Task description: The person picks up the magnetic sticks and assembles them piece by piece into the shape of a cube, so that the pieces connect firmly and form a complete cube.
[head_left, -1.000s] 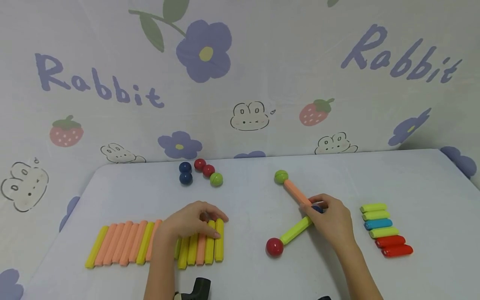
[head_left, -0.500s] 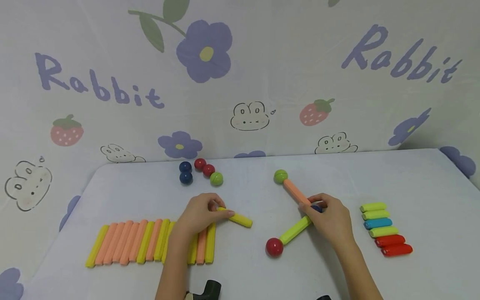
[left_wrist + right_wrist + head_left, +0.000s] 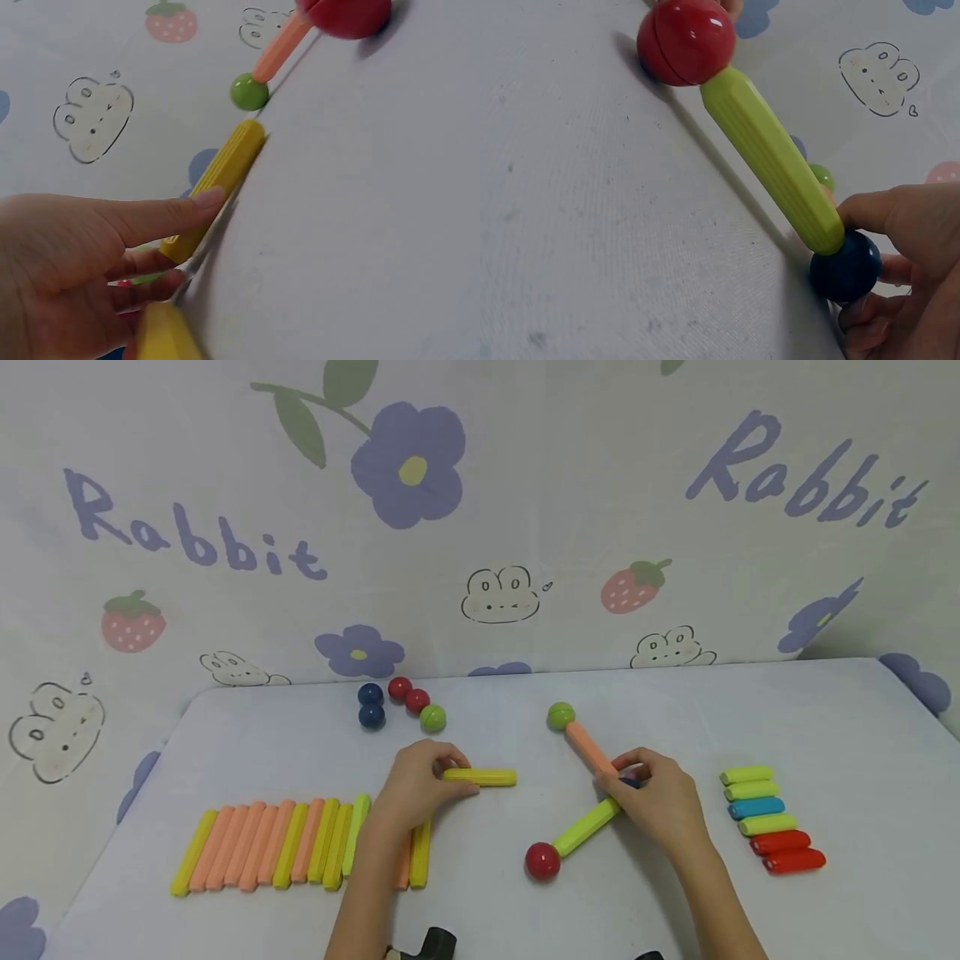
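My left hand [image 3: 420,785] pinches a yellow stick [image 3: 487,777] near its left end, between thumb and fingers; the stick points right. In the left wrist view the thumb lies along the yellow stick [image 3: 225,180]. My right hand [image 3: 660,789] grips a dark blue ball [image 3: 846,267] at the corner of a V-shaped assembly, its fingers partly hiding the ball in the head view. From that corner a lime stick [image 3: 587,827] runs to a red ball [image 3: 542,862], and an orange stick [image 3: 590,747] leads up to a green ball [image 3: 561,716].
A row of yellow, orange and lime sticks [image 3: 257,846] lies at the left, partly behind my left forearm. Shorter red, blue and lime sticks [image 3: 772,818] lie at the right. Loose blue [image 3: 371,716], red [image 3: 417,701] and green balls [image 3: 432,718] sit near the table's back edge.
My left hand has taken the yellow stick from the row's right end, lifted it away rightward and turned it level. The assembly in my right hand has tilted slightly, its red ball shifting nearer.
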A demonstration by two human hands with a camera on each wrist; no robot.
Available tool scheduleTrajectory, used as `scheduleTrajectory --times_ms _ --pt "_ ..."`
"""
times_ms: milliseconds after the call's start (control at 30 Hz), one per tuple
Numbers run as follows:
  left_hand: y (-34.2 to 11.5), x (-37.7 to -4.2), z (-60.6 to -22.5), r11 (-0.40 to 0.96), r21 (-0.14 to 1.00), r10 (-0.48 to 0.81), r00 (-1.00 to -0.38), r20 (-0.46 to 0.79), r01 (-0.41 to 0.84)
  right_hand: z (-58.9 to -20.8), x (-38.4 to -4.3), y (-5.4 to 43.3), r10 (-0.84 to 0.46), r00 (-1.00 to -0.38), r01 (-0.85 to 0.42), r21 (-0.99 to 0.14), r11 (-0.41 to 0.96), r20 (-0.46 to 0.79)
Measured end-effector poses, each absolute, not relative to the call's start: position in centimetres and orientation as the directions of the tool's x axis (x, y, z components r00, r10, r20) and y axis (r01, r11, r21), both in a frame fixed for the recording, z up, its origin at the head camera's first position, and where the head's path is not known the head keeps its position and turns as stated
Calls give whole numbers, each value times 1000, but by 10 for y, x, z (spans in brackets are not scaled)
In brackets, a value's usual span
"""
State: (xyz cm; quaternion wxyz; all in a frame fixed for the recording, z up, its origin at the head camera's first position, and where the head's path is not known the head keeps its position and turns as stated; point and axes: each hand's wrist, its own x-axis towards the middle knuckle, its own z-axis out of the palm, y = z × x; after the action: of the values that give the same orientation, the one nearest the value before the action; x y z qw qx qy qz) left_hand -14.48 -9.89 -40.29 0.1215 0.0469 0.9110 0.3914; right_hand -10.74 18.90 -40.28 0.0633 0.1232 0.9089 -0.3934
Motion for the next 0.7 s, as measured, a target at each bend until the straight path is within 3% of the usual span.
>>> scheduleTrajectory --times_ms 367,700 --pt "-56 -140 -409 676 737 -20 -1000 -22 -30 -404 -108 188 67 -970 218 -714 665 -234" --pt "-52 -139 -415 648 761 -25 -1000 -1 -17 -407 -106 188 31 -976 180 -719 671 -216"
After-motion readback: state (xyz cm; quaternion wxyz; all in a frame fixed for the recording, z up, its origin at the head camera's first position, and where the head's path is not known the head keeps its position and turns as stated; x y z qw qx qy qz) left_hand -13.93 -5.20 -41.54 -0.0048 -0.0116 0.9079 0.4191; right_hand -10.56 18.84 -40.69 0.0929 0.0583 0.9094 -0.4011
